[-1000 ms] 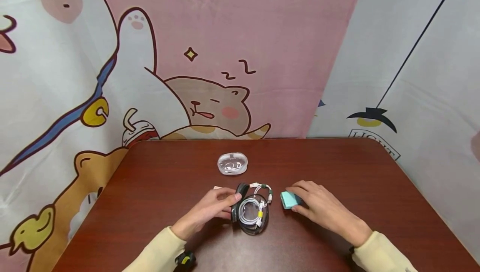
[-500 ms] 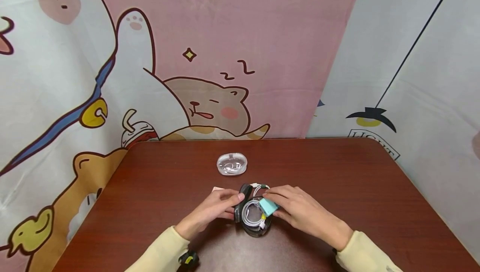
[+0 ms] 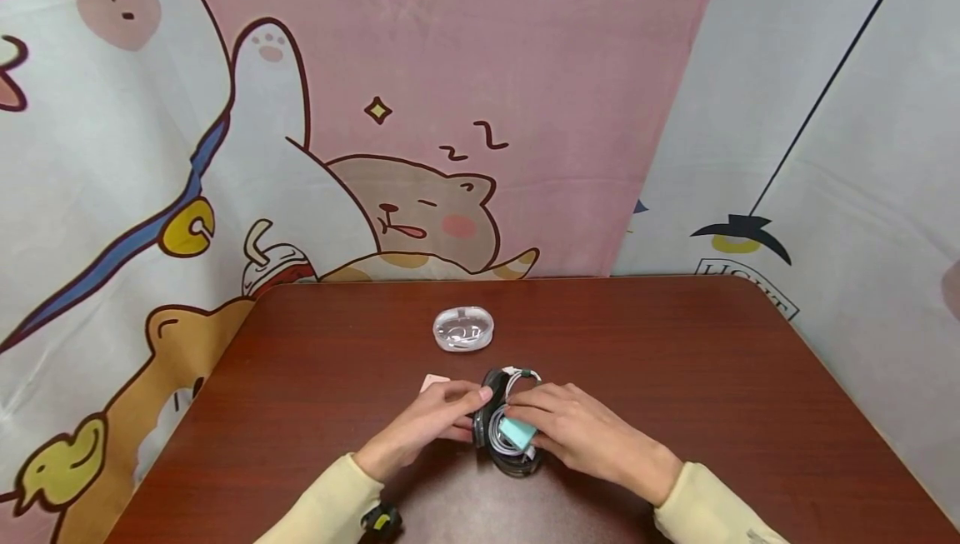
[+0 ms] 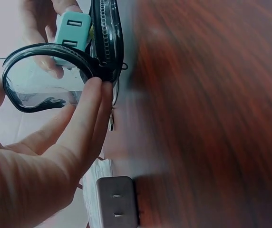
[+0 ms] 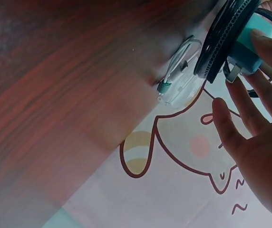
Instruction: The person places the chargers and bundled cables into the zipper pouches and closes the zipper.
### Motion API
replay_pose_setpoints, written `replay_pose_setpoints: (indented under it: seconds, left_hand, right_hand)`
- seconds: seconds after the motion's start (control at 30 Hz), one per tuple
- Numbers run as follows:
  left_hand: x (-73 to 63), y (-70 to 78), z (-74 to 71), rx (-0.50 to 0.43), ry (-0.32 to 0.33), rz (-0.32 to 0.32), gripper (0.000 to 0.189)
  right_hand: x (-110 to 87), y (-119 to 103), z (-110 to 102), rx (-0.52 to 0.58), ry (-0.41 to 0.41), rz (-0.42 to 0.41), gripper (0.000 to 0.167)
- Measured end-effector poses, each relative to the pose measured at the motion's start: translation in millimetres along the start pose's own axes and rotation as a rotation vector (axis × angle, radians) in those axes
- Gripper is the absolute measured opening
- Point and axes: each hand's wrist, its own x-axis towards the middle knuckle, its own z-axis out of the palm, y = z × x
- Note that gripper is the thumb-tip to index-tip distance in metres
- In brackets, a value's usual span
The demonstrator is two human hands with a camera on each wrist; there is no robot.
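Note:
My left hand (image 3: 427,423) holds a small clear zip case (image 4: 36,78) with black trim by its raised lid. The case stands unzipped, and a coiled white cable (image 3: 497,437) lies in its lower half. My right hand (image 3: 588,431) pinches a mint-green two-port USB charger (image 3: 517,434) between thumb and fingers, over the coil at the case's opening. In the left wrist view, the charger's ports face the camera; a metal prong (image 5: 233,73) shows at its other end in the right wrist view.
Behind the case lies a short white cable (image 5: 181,59) with a green tie. Farther back sits a clear oval case (image 3: 463,329). A dark grey plug charger (image 4: 117,202) is near my left hand. A patterned cloth (image 3: 585,111) hangs behind the table.
My right hand has carried the mint-green charger leftward from the table to the case, over the coiled cable. My left hand stays at the case with a slight shift right.

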Motion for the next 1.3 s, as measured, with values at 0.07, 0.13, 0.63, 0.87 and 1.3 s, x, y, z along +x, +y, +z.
replay_pose_setpoints:
  seconds: [0.07,0.13,0.63,0.87,1.3]
  left_hand:
    - [-0.1,-0.3,0.1,-0.006,-0.002,-0.003,0.057]
    - [0.1,-0.7,0.2,-0.01,-0.004,-0.005,0.057]
    - [-0.4,-3.4,1.6,-0.015,-0.009,-0.004,0.056]
    - [-0.6,-3.7,2.2,-0.016,-0.006,0.002,0.055]
    - [-0.9,-2.9,3.8,-0.019,0.011,-0.005,0.056]
  right_hand:
    - [0.9,-0.9,0.6,-0.003,-0.021,0.004,0.049]
    - [2.1,-2.0,0.7,-0.017,-0.047,0.004,0.05]
    - [4.9,-2.5,3.9,-0.083,-0.155,-0.017,0.059]
    - [0.5,6.3,-1.5,-0.014,-0.028,0.032,0.05]
    - [-15.1,18.3,-6.4,-0.015,-0.021,0.275,0.036]
